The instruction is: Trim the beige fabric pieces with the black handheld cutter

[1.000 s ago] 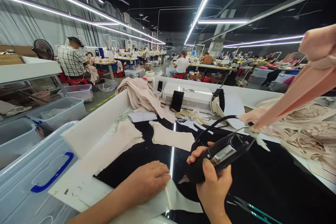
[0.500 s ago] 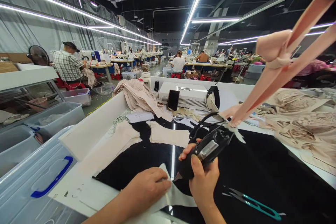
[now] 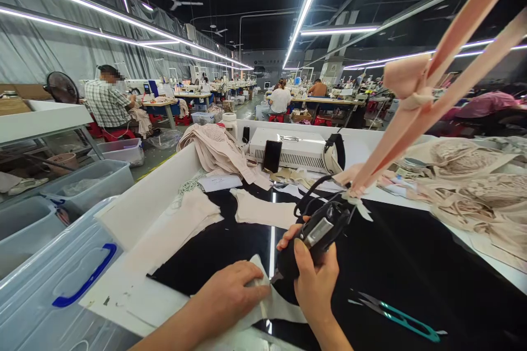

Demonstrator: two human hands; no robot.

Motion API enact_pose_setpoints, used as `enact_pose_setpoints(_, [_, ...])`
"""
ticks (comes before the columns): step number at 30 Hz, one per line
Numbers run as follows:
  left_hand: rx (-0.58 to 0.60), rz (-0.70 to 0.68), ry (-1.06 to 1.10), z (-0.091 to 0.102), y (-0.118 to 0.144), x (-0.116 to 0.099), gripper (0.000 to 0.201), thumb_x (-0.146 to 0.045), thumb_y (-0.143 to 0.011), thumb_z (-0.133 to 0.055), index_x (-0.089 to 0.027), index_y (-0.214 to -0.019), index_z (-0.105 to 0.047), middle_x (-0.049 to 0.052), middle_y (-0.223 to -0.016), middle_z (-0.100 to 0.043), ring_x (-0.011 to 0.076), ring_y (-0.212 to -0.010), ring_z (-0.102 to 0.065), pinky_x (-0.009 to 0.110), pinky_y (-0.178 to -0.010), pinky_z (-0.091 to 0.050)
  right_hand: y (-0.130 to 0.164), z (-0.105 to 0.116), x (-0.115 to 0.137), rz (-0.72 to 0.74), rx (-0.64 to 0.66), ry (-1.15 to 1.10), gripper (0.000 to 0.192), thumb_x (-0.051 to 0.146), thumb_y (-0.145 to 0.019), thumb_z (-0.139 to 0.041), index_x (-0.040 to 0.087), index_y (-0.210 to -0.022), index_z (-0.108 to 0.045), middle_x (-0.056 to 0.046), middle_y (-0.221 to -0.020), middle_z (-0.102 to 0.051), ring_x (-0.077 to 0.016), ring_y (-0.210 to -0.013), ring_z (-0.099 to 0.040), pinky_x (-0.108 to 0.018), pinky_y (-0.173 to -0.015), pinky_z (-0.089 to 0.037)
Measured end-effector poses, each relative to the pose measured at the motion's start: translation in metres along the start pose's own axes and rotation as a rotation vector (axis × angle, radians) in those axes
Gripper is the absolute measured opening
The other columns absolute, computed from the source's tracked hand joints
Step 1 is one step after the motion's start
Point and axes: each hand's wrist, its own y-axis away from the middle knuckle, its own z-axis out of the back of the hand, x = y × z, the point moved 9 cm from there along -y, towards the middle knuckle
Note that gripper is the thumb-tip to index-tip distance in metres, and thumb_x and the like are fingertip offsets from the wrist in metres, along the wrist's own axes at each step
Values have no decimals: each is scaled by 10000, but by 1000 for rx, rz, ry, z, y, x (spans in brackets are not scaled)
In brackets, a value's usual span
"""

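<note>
My right hand (image 3: pixel 315 279) grips a black corded hand tool (image 3: pixel 317 233) with a metal plate on its side, held just above the glossy black table top (image 3: pixel 411 263). My left hand (image 3: pixel 230 296) lies flat on a white fabric piece (image 3: pixel 272 307) at the near edge, fingertips close to the tool's lower tip. Pink straps (image 3: pixel 415 115) with a small bow slant down from the upper right. Their lower end hangs just beyond the tool's front.
Green-handled thread snips (image 3: pixel 399 319) lie right of my right hand. Cream fabric pieces (image 3: pixel 263 209) and lace garments (image 3: pixel 469 192) cover the table's far parts. A white machine (image 3: pixel 292 151) stands at the back, clear plastic bins (image 3: pixel 53 285) at left. Seated workers (image 3: pixel 107 101) fill the hall.
The view has dropped and shifted, bringing the snips into sight. The pink straps swung up and left, their end nearer the tool. My right hand with the tool drifted slightly left.
</note>
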Motion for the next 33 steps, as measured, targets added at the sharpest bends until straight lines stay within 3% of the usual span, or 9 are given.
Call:
enact_pose_setpoints(4, [-8, -15, -19, 2, 2, 1, 198, -175, -1058, -514, -224, -1167, -671, 83, -1187, -678, 204, -1074, -676, 290, -924, -587, 1, 9, 11, 24, -7, -18, 310, 334, -919, -719, 270, -1189, -581, 15, -853, -673, -148, -671, -651, -329, -664, -579])
enact_pose_setpoints(10, [-85, -51, -19, 14, -4, -10, 182, -142, -1063, -487, -187, -1147, -642, 80, -1147, -698, 200, -1099, -673, 416, -1122, -504, 4, 29, 28, 26, -45, -14, 329, 337, -896, -741, 280, -1184, -593, 16, -842, -681, -151, -654, -655, -340, -657, -585])
enact_pose_setpoints(13, [-114, -48, 37, 14, -12, -21, 168, -121, -1047, -491, -163, -1117, -637, 88, -1084, -701, 206, -1038, -670, 334, -983, -579, 7, 40, 30, 15, -64, 10, 328, 338, -893, -748, 286, -1182, -603, 15, -839, -685, -152, -667, -663, -334, -669, -584])
enact_pose_setpoints(17, [-47, -7, 88, -3, -16, -32, 124, -127, -1020, -552, -170, -1098, -639, 66, -994, -692, 213, -935, -675, 310, -833, -605, 11, 51, 31, 33, -45, 37, 321, 321, -901, -740, 286, -1189, -604, 10, -842, -683, -155, -670, -668, -331, -664, -590])
enact_pose_setpoints(22, [6, 83, 91, -13, -11, -29, 145, -96, -1000, -582, -182, -1098, -646, 56, -1005, -666, 212, -940, -667, 311, -832, -597, 15, 55, 32, 46, -28, 55, 322, 307, -916, -723, 290, -1210, -592, 9, -852, -679, -153, -673, -671, -322, -662, -589])
enact_pose_setpoints(33, [-15, 85, 98, -15, 1, -27, 235, -49, -969, -571, -206, -1118, -663, 70, -1056, -661, 212, -973, -663, 276, -807, -595, 14, 47, 33, 9, -70, 25, 321, 338, -909, -736, 292, -1195, -598, 12, -847, -683, -146, -674, -661, -320, -674, -579])
